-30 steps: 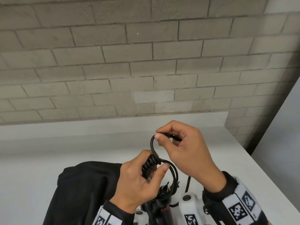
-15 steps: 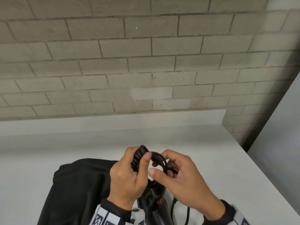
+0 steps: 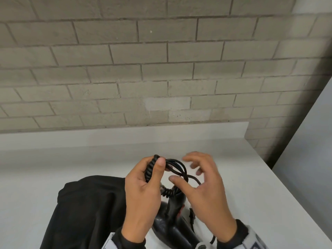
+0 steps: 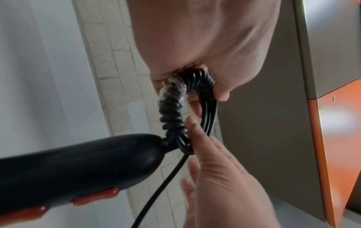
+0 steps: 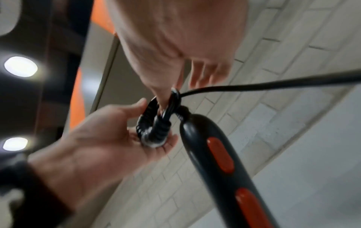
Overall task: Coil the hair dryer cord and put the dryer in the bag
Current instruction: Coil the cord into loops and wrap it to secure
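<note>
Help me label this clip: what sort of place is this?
Probably a washroom or utility room, though I can't be sure: a plain white counter set against a painted block wall, with recessed ceiling lights and orange panels overhead.

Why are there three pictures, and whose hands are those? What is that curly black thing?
Those are one person's two hands; there is no machine. The big picture comes from a camera on their head, and the other two from cameras strapped to each wrist, looking along the fingers. The curly black thing is the cord of a black hair dryer with orange buttons. The left hand has looped cord in its grip. The right hand is open, its thumb touching the loops. A black bag lies on the white counter, beside the dryer.
</note>
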`<state>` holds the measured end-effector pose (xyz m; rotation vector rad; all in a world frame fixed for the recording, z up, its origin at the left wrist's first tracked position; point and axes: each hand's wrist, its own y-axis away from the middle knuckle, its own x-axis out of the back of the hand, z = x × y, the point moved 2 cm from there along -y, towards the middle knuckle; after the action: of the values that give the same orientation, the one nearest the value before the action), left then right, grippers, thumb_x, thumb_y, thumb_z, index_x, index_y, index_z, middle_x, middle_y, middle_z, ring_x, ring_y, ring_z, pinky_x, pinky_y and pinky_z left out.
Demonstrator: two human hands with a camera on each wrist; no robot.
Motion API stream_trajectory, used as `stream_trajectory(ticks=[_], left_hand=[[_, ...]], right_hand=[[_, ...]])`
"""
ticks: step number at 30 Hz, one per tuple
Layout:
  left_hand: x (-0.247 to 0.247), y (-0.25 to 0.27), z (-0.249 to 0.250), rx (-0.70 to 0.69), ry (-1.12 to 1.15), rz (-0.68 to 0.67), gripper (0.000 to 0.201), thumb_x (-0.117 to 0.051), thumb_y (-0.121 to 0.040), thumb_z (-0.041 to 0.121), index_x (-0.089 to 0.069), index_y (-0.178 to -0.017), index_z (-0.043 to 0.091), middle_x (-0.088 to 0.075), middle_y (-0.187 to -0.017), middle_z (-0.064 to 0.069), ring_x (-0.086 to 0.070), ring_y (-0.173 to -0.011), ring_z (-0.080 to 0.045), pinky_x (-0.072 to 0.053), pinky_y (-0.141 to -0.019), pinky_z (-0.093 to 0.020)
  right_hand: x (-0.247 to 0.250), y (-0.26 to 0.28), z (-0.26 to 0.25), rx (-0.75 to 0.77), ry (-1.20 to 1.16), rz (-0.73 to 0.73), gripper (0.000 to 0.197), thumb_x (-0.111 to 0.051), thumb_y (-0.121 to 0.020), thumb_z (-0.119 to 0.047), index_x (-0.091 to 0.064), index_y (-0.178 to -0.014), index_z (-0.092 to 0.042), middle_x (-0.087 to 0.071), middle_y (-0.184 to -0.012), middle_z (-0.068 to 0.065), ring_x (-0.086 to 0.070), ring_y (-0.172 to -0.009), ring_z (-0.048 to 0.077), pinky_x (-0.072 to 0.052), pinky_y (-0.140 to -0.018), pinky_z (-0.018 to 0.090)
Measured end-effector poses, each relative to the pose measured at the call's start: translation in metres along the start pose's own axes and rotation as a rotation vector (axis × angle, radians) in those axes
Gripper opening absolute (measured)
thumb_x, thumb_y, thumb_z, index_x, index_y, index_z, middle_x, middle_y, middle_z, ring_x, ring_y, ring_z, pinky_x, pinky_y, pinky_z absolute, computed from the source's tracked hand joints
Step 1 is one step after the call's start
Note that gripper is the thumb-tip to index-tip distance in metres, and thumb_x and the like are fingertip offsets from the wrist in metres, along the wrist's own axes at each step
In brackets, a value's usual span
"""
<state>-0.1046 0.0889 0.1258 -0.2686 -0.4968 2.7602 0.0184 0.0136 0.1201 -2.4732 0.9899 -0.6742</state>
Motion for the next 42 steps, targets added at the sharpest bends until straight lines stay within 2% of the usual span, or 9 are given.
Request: stream_trajectory(ticks=[5,14,19,24,28,33,35,38,42], left_hand=[[-0.005,0.004,-0.005,0.106,0.087,0.060,0.032,-0.063,-0.086,0.040,-0.073,-0.081,0.010,-0.066,-0.076,-0.018,-0.050,-0.060,-0.019,-0.043,-0.052,-0.027],[-0.005,0.003,-0.007,0.132,0.217,0.122,0.032,-0.063,-0.088,0.033,-0.070,-0.084,0.002,-0.070,-0.082,-0.018,-0.054,-0.072,-0.026,-0.048,-0.055,-0.013],[-0.010,0.002,-0.005,-0.076,0.004,0.132,0.031,-0.062,-0.092,0.045,-0.068,-0.083,0.016,-0.069,-0.071,0.000,-0.057,-0.058,-0.008,-0.047,-0.060,-0.024],[0.000,-0.011,-0.012,-0.376,-0.300,0.053,0.027,-0.055,-0.093,0.053,-0.061,-0.096,0.027,-0.068,-0.075,0.009,-0.068,-0.069,-0.008,-0.053,-0.063,-0.021],[0.004,-0.019,-0.014,-0.420,-0.320,0.020,0.035,-0.052,-0.092,0.059,-0.054,-0.120,0.038,-0.070,-0.078,0.007,-0.071,-0.064,-0.009,-0.058,-0.060,-0.025],[0.005,-0.019,-0.014,-0.496,-0.319,-0.032,0.025,-0.053,-0.095,0.050,-0.058,-0.111,0.031,-0.062,-0.061,0.009,-0.064,-0.052,-0.006,-0.050,-0.055,-0.014],[0.006,-0.021,-0.015,-0.531,-0.366,-0.039,0.026,-0.054,-0.096,0.047,-0.059,-0.110,0.026,-0.059,-0.061,0.013,-0.060,-0.049,-0.007,-0.048,-0.054,-0.014],[0.007,-0.025,-0.017,-0.574,-0.417,-0.052,0.027,-0.056,-0.096,0.045,-0.062,-0.107,0.021,-0.057,-0.065,0.018,-0.060,-0.051,-0.004,-0.046,-0.056,-0.013],[0.008,-0.023,-0.015,-0.645,-0.418,-0.109,0.027,-0.059,-0.095,0.046,-0.063,-0.103,0.021,-0.056,-0.066,0.016,-0.058,-0.052,-0.004,-0.046,-0.056,-0.013]], right_hand=[[-0.013,0.014,0.002,0.517,0.381,0.256,0.029,-0.078,-0.081,-0.015,-0.062,-0.105,-0.019,-0.070,-0.094,0.001,-0.062,-0.079,0.021,-0.051,-0.070,0.035],[-0.023,0.018,0.000,0.478,0.470,0.218,0.021,-0.067,-0.090,-0.018,-0.073,-0.104,-0.004,-0.072,-0.082,0.001,-0.063,-0.073,0.017,-0.051,-0.068,0.031],[-0.019,0.013,-0.015,0.251,0.297,0.118,0.015,-0.060,-0.093,-0.019,-0.070,-0.105,-0.018,-0.070,-0.090,-0.013,-0.064,-0.079,0.005,-0.054,-0.069,0.023],[0.004,-0.004,-0.034,-0.071,-0.016,-0.108,0.013,-0.065,-0.091,-0.020,-0.071,-0.088,-0.031,-0.071,-0.081,-0.019,-0.067,-0.081,0.003,-0.054,-0.074,0.023],[0.016,-0.009,-0.041,0.143,0.237,-0.107,0.008,-0.066,-0.091,-0.023,-0.073,-0.089,-0.026,-0.072,-0.076,-0.017,-0.065,-0.073,0.004,-0.050,-0.071,0.021],[0.010,0.002,-0.034,0.390,0.506,0.032,0.018,-0.060,-0.089,-0.030,-0.072,-0.095,-0.017,-0.068,-0.071,-0.009,-0.053,-0.061,0.011,-0.043,-0.065,0.026],[0.013,0.001,-0.038,0.278,0.444,0.007,0.015,-0.060,-0.090,-0.033,-0.069,-0.098,-0.024,-0.067,-0.073,-0.014,-0.052,-0.063,0.008,-0.043,-0.065,0.024],[0.019,-0.010,-0.047,-0.163,0.104,-0.181,0.014,-0.066,-0.089,-0.028,-0.058,-0.101,-0.032,-0.071,-0.068,-0.008,-0.053,-0.058,0.008,-0.045,-0.061,0.025],[0.037,-0.035,-0.047,-0.620,-0.417,-0.355,0.022,-0.068,-0.087,-0.007,-0.058,-0.106,-0.010,-0.061,-0.056,0.005,-0.048,-0.046,0.015,-0.046,-0.066,0.031]])
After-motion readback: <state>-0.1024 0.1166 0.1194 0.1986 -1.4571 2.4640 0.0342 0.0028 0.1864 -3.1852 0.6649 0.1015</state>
